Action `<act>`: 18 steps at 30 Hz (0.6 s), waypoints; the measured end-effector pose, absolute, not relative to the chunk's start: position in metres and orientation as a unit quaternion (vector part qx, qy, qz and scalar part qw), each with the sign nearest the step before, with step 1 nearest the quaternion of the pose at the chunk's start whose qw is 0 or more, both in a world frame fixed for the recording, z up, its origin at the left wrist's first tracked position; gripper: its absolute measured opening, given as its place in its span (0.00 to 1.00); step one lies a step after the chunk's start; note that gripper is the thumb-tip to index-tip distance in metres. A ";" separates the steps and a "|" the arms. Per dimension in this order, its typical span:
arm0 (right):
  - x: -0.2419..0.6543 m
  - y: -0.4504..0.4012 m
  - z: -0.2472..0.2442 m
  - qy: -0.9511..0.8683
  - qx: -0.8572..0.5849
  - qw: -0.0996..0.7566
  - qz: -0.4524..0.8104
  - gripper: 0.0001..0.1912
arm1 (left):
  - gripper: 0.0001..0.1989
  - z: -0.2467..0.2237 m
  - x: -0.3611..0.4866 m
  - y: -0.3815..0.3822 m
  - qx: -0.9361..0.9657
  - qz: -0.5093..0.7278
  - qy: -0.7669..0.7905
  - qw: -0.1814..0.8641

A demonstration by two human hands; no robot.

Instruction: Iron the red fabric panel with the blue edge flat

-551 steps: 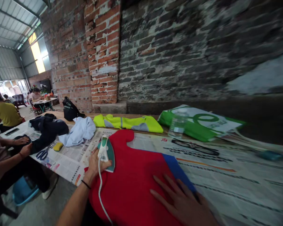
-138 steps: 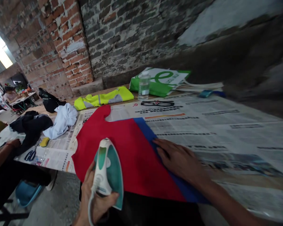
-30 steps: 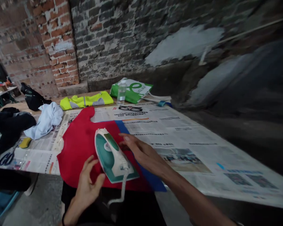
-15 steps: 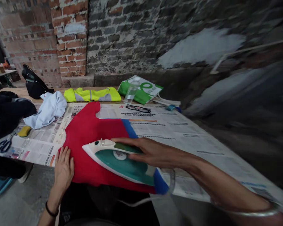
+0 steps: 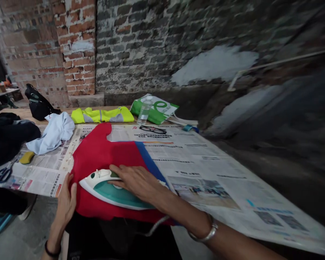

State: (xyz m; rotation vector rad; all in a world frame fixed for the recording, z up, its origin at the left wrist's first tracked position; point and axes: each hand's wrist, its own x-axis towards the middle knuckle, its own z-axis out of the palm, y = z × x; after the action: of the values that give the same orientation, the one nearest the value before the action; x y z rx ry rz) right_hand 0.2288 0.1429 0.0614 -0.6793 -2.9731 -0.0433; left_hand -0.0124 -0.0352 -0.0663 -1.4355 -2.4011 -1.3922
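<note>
A green-and-white steam iron (image 5: 108, 189) rests on a red felt-like cloth (image 5: 103, 155), its tip pointing left. My right hand (image 5: 135, 182) lies over the iron's handle and grips it. A blue strip (image 5: 148, 162) edges the cloth's right side. My left hand (image 5: 66, 198) presses flat on the cloth's near left edge, holding nothing, just left of the iron's tip. The iron's white cord (image 5: 157, 225) trails off the near edge of the table. Newspaper sheets (image 5: 195, 159) lie under the cloth.
Along the far edge are a yellow hi-vis garment (image 5: 101, 115), a green-and-white bag (image 5: 151, 110), a plastic bottle (image 5: 144, 112) and glasses (image 5: 151, 130). To the left lie a pale blue cloth (image 5: 52, 133), black clothing (image 5: 8, 133), scissors (image 5: 2, 175) and a black backpack (image 5: 37, 103).
The iron has slid left across the red cloth under my right hand. My left hand has shifted slightly along the cloth's edge. The view has tilted a little.
</note>
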 end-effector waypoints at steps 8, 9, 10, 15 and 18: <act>0.242 0.135 0.083 -0.920 -0.389 -0.048 -0.025 0.16 | 0.17 -0.086 -0.010 -0.023 -0.532 -0.354 -0.750 0.169; 0.247 0.136 0.084 -0.909 -0.413 -0.053 -0.028 0.17 | 0.17 -0.086 -0.010 -0.024 -0.532 -0.352 -0.751 0.171; 0.252 0.139 0.084 -0.899 -0.433 -0.053 -0.034 0.18 | 0.17 -0.085 -0.010 -0.024 -0.533 -0.350 -0.751 0.171; 0.258 0.160 0.081 -0.871 -0.487 -0.021 -0.056 0.19 | 0.16 -0.080 -0.014 -0.024 -0.541 -0.316 -0.767 0.142; 0.244 0.174 0.082 -0.861 -0.507 -0.009 -0.044 0.18 | 0.16 -0.069 -0.005 -0.015 -0.543 -0.261 -0.786 0.137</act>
State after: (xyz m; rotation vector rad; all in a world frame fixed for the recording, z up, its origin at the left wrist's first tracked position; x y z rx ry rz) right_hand 0.2441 0.1741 0.0823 -1.6010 -2.7199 -0.1391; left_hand -0.0052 -0.0150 -0.0689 -1.5730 -2.2752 -0.7547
